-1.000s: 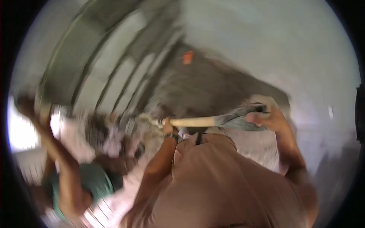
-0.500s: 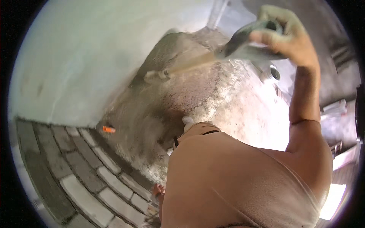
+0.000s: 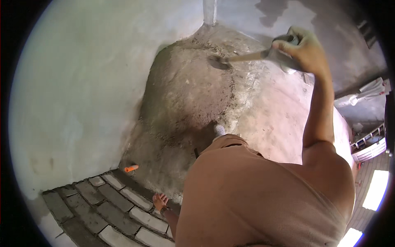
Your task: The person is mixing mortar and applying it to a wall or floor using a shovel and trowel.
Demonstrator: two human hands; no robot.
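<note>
My right hand (image 3: 303,50), up at the far right, is closed around the dark grey grip of a shovel (image 3: 248,57). Its pale wooden shaft slants left from the grip. A dark blade at the far end is over the dirt floor; whether it touches cannot be told. My left hand (image 3: 160,200) hangs at the lower left with fingers loosely bent and apart, holding nothing. It appears beside the grey block wall (image 3: 117,197), with a band on its wrist. My shoe (image 3: 219,130) stands on the floor.
A short orange pipe (image 3: 131,168) sticks out near the block wall's corner. The plastered wall (image 3: 82,103) bounds the left side. Loose dirt and crumbs cover the dark floor (image 3: 187,88). A ladder (image 3: 368,138) is at the far right, by crumpled pale sheeting (image 3: 362,94).
The shovel blade has swung from beside the left wall toward the right. My view has shifted, and more of my left hand shows. My right hand keeps its hold on the grip.
</note>
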